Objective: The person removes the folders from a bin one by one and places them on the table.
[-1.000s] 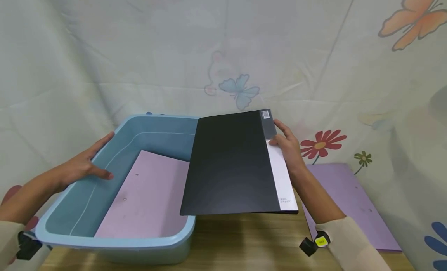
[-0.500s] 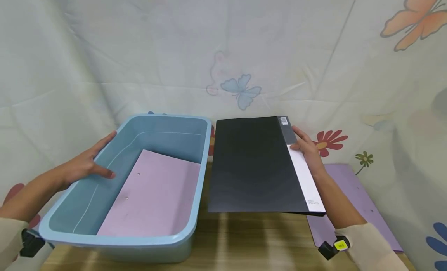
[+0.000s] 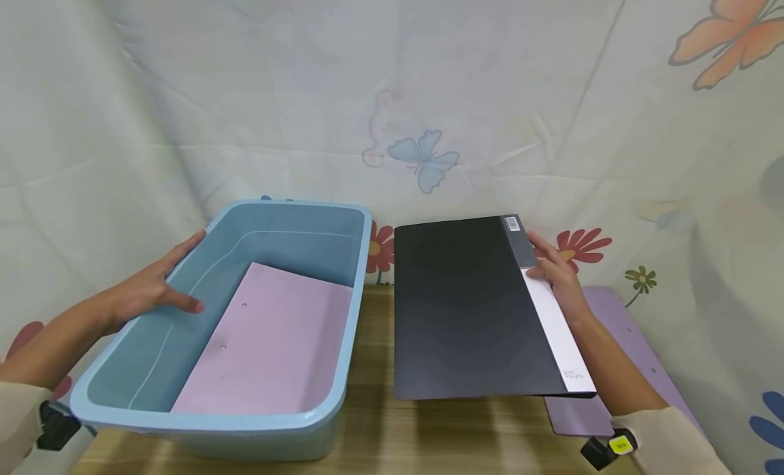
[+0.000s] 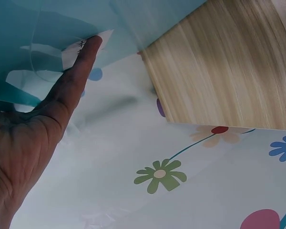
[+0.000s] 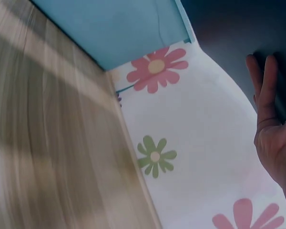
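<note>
My right hand (image 3: 560,281) holds a black folder (image 3: 465,312) by its right edge, thumb on the cover near the white spine strip (image 3: 554,329). Its fingers reach beneath, as the right wrist view shows on the dark underside (image 5: 229,28). The folder hangs flat and slightly tilted above the wooden table, to the right of a light blue plastic tub (image 3: 220,420). On the tub's left rim, my left hand (image 3: 143,291) grips the wall, with the thumb inside and fingers along the outside. A pale purple folder (image 3: 269,346) with two rivets lies in the tub.
Another purple folder (image 3: 618,346) lies at the table's right, partly hidden by the right forearm and the black folder. A flower-and-butterfly printed curtain (image 3: 490,87) hangs behind. The wooden table (image 3: 373,420) shows between tub and folders.
My right hand has carried the black folder rightward and lower, away from over the tub's right rim to above the table. The left hand stays on the rim.
</note>
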`<state>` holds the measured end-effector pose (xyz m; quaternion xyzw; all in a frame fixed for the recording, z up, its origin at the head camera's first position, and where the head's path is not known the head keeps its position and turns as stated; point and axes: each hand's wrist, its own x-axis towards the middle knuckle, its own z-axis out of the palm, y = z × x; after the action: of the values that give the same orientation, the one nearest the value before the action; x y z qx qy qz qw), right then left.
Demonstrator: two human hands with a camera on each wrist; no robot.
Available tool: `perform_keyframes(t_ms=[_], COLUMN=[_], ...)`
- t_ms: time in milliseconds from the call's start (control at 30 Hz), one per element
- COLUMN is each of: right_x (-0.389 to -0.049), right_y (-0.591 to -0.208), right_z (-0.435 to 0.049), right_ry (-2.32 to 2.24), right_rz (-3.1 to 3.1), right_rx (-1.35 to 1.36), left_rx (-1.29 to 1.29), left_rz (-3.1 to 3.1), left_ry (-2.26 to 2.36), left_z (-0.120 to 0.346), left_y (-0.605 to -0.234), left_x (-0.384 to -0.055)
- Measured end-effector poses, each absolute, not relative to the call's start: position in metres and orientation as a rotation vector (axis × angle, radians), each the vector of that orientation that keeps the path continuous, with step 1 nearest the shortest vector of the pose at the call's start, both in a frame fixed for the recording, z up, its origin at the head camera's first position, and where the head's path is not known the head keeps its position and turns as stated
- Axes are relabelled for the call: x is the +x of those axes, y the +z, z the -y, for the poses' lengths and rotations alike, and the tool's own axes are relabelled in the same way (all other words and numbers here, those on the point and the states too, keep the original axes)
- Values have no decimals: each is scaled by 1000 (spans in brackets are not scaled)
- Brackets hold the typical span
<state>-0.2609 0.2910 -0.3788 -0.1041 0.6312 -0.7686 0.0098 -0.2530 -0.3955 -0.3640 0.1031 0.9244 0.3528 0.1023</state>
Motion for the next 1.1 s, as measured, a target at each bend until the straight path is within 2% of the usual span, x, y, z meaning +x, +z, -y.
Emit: perform_keyframes(t_ms=[1100], right_x=[-238], right_y=[-449], right_z=[-400], right_ry=[-2181], right_rz=[-2072], right_rx=[-157], left_rx=[329], left_rz=[-2737], left_ry=[1039], left_z=[392], left_y=[-364], left_x=[-254])
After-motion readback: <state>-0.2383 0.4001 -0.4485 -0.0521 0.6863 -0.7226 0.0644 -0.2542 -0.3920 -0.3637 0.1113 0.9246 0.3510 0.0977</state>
